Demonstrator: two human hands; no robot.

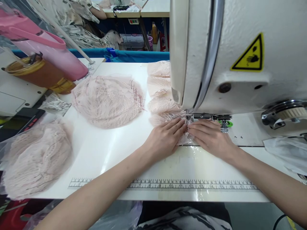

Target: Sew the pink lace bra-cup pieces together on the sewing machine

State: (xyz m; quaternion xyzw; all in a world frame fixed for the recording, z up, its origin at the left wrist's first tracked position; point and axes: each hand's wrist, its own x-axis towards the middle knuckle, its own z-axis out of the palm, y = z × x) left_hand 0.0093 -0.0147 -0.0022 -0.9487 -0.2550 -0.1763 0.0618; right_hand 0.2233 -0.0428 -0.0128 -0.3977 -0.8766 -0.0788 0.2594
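Observation:
A white sewing machine (240, 54) fills the upper right, with its presser foot (189, 118) down on a pale pink lace piece (165, 105). My left hand (165, 137) lies flat on the lace, fingers stretched toward the foot. My right hand (208, 135) lies flat beside it, fingertips touching the lace just under the foot. A chain of sewn lace pieces (158, 76) trails away behind the machine.
Two stacks of pink lace sit on the white table (107, 153): one (107, 100) in the middle, one (35, 156) at the near left. A printed ruler (192, 185) runs along the front edge. A pink bag (50, 48) and another person (79, 19) are at the back left.

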